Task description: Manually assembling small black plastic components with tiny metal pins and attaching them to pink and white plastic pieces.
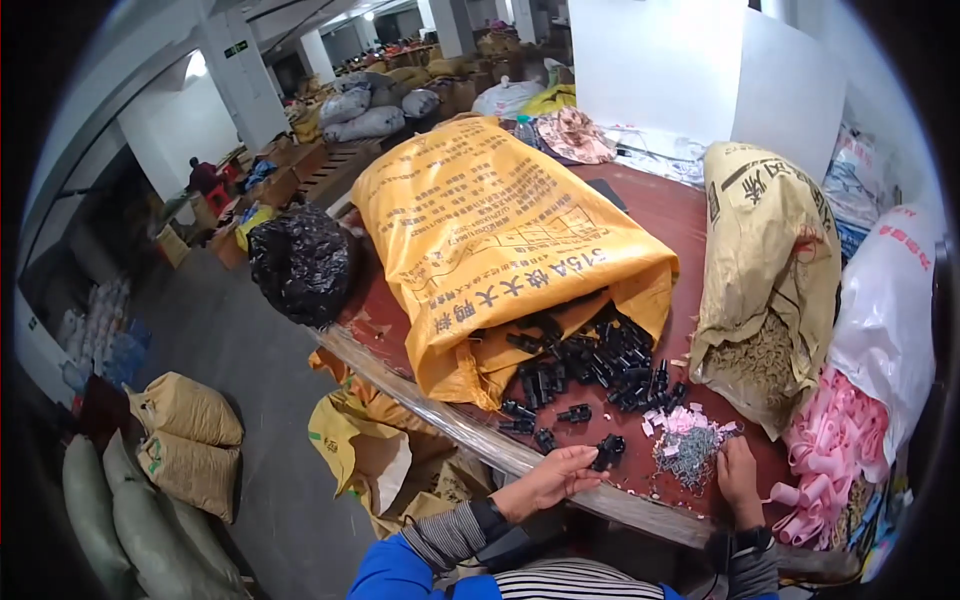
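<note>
Between the thumb and fingers of my left hand [556, 480] is a small black plastic part [608, 452], held over the table's near edge. My right hand [738, 474] is closed at the right side of a heap of small grey metal pieces [686, 456]; whatever its fingers hold is hidden. Small pink pieces [680, 420] lie scattered along the top of that heap. Behind my hands, many similar black plastic parts [590, 365] spill from the mouth of a large orange woven sack [500, 220] lying on the table. A few loose ones sit nearer to me.
The dark red table [655, 210] has a wrapped front edge [450, 420]. At the right stand an open tan sack [770, 230], a pile of pink strips [835, 450] and a white sack [885, 310]. A black bag [300, 262] is at the left; full sacks [190, 430] rest on the floor.
</note>
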The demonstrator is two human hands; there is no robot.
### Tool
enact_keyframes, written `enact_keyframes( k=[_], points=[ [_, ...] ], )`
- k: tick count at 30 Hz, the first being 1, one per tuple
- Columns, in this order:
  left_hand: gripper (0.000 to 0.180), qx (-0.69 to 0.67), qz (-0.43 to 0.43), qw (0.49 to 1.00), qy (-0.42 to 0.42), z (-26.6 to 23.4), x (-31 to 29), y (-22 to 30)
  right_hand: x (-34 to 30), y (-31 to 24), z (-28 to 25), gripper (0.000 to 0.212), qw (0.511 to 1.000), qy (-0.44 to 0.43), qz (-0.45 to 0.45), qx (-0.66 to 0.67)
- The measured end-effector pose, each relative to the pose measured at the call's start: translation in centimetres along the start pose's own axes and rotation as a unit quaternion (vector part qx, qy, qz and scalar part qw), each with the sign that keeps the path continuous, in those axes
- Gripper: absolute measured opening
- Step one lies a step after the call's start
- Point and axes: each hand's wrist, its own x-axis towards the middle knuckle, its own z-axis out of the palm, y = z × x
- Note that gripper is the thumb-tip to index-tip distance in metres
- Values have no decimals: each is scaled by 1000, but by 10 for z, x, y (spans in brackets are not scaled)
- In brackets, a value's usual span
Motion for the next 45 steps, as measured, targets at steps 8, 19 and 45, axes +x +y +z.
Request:
enact_keyframes(
  k=[8,19,45],
  points=[
    [20,-1,16,1000,18,2,2,5,3,16,4,7,991,0,66,112],
    [17,10,34,997,62,7,4,2,7,4,0,13,905,-64,197,373],
    [19,14,-1,1000,-20,43,26,-7,6,2,-7,23,981,-172,83,37]
  ],
)
